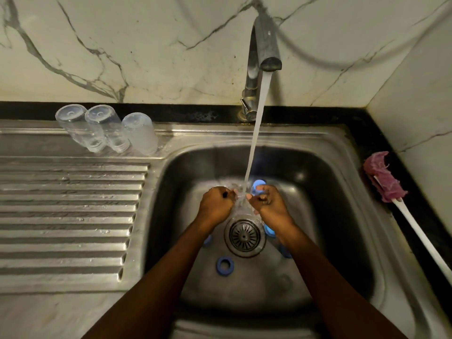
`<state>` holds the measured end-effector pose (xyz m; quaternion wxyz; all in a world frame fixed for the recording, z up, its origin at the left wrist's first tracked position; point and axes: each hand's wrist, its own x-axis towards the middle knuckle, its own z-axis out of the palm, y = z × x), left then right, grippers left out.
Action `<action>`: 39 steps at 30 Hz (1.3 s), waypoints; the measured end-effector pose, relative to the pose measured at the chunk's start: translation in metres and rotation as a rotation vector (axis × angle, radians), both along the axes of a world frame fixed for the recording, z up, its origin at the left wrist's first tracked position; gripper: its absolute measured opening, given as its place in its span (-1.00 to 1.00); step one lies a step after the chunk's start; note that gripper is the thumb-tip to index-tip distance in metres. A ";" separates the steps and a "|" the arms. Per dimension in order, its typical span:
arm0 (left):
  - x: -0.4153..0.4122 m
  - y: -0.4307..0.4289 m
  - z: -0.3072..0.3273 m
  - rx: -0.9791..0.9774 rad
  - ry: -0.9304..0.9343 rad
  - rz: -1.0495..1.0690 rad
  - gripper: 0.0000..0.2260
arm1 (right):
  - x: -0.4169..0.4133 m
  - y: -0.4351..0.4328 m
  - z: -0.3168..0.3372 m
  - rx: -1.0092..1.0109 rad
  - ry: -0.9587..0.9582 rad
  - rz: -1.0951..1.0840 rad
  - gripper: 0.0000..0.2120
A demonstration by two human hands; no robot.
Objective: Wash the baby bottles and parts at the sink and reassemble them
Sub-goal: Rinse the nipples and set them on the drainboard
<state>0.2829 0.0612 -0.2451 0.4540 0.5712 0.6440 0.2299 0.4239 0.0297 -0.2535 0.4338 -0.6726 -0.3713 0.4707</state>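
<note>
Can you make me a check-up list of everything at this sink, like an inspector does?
Surface: wet steel sink, with a ribbed drainboard on its left.
Job's things: three clear bottles upside down at the back of the drainboard; blue rings and a blue piece in the basin; a clear part under the water; a brush lying on the black counter at right.
Clutter: nothing seen.
Hands: left hand and right hand both hold the clear part.
Cables: grey hose sagging across the wall.
Surroundings: tap running; marble wall.
</note>
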 end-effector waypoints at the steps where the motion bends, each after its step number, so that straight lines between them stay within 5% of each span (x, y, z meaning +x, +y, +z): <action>1: 0.000 -0.005 0.003 -0.011 -0.004 -0.008 -0.76 | -0.001 -0.004 0.000 0.020 0.003 -0.003 -0.84; 9: -0.016 -0.036 0.029 -0.118 -0.129 0.099 -0.67 | -0.018 -0.021 0.021 0.101 -0.174 0.097 -0.85; 13: -0.039 -0.044 0.052 -0.077 -0.178 0.195 -0.60 | -0.017 -0.021 0.037 0.016 -0.101 0.066 -0.94; 17: -0.063 -0.049 0.067 0.005 -0.130 0.238 -0.68 | -0.025 -0.020 0.039 -0.184 -0.607 0.176 -0.87; 21: -0.087 -0.051 0.082 0.034 -0.133 0.314 -0.72 | -0.054 -0.015 0.056 -0.053 -0.499 0.145 -0.79; 26: -0.129 -0.045 0.092 0.126 -0.077 0.428 -0.73 | -0.100 0.004 0.081 0.125 -0.449 0.239 -0.94; 33: -0.183 -0.037 0.103 0.166 -0.015 0.547 -0.77 | -0.168 0.041 0.110 0.268 -0.322 0.242 -0.71; 39: -0.203 -0.032 0.101 0.148 0.020 0.548 -0.78 | -0.197 0.060 0.101 0.362 -0.431 0.248 -0.60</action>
